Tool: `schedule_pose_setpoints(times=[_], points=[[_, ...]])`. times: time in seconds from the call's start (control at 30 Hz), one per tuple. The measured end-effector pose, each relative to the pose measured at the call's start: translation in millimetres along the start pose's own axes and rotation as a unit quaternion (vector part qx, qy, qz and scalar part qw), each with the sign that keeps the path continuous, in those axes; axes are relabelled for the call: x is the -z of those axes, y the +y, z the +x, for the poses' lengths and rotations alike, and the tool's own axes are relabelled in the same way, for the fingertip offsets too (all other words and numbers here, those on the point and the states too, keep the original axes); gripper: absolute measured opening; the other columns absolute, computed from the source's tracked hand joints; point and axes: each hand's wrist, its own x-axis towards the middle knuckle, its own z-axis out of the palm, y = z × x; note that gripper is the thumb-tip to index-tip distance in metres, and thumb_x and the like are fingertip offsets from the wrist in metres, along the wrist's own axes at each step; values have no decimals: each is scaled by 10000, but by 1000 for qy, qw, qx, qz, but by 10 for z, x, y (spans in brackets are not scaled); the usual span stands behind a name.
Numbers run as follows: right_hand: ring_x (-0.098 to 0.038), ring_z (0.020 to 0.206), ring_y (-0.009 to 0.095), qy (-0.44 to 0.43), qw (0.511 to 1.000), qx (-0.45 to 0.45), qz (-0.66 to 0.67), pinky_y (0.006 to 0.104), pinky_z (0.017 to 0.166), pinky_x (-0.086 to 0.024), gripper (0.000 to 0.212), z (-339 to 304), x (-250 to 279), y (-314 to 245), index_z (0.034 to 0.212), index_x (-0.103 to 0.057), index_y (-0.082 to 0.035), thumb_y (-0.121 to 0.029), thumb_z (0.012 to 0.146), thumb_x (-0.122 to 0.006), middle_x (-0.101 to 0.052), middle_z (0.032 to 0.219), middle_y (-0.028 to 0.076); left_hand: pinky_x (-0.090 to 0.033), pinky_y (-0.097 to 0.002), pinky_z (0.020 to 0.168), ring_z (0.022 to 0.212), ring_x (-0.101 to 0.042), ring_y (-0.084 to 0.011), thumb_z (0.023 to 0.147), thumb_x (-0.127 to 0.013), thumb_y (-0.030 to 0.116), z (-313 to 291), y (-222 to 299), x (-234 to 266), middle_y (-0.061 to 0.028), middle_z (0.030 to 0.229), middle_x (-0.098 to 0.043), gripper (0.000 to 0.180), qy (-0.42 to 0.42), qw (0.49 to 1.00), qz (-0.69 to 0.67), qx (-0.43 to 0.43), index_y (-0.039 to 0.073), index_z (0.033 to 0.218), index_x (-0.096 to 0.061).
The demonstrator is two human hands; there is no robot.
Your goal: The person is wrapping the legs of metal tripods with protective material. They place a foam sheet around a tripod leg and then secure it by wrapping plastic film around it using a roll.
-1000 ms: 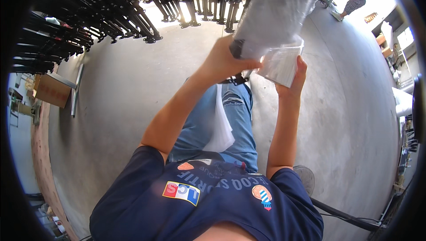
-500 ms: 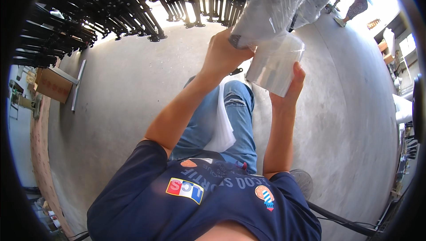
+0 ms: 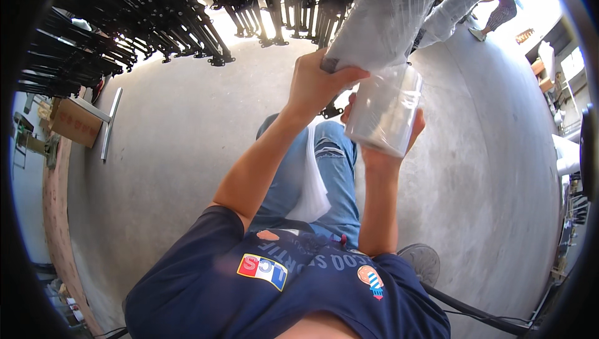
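A long part wrapped in white foam and clear film (image 3: 390,17) slants down from the top, its lower end in front of me. My left hand (image 3: 312,83) is closed around the left side of that end, thumb lying toward the film. Just below it, my right hand (image 3: 414,130) holds a roll of clear stretch film (image 3: 382,114) from behind and beneath; the roll hides most of the palm. Film runs between the roll and the wrapped end. Beside it is a second film-wrapped bar (image 3: 450,15). A white foam sheet (image 3: 312,192) hangs over my jeans.
Rows of black metal frames (image 3: 156,11) stand along the far left. On the left are a cardboard box (image 3: 76,122) and a metal stand (image 3: 111,123). Another person's leg (image 3: 501,14) shows at the far right. A round grey fan-like thing (image 3: 419,265) and a black cable (image 3: 474,308) are near my right side.
The film roll and my right hand have come slightly nearer and left, and the roll is more upright. My left thumb now reaches further across the wrapped end.
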Motion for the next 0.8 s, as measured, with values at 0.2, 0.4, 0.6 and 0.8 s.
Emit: schedule_pose_setpoints(times=[0.2, 0.4, 0.6, 0.8], points=[[-485, 893, 257, -280, 945, 76, 151, 404, 758, -443, 842, -268, 78, -903, 1323, -174, -17, -352, 718, -656, -444, 1035, 188, -460, -215, 514, 555, -578, -100, 680, -702, 143, 234, -87, 259, -68, 644, -618, 219, -18, 996, -78, 36, -33, 791, -633], [-476, 936, 293, -139, 970, 161, 114, 430, 794, -431, 931, -319, 423, -936, 1319, -158, 24, -456, 689, -647, -407, 1093, 233, -497, -279, 679, 740, -610, -168, 642, -720, 48, 352, -362, 226, -150, 882, -612, 507, -120, 991, 25, -57, -41, 1070, -464], [-476, 976, 335, -93, 974, 139, 150, 425, 800, -429, 942, -134, 730, -687, 1292, -221, 12, -574, 660, -601, -411, 1080, 227, -445, -311, 825, 954, -552, -212, 642, -733, 53, 522, -614, 216, -142, 1072, -531, 707, -210, 973, 44, -89, -13, 1207, -312], [-472, 967, 367, -68, 980, 133, 134, 438, 792, -432, 920, -29, 709, -555, 1295, -276, -26, -617, 641, -539, -424, 1093, 261, -455, -260, 693, 807, -564, -143, 689, -706, 146, 543, -378, -158, -107, 904, -594, 438, -86, 994, 6, -68, -31, 1033, -500]])
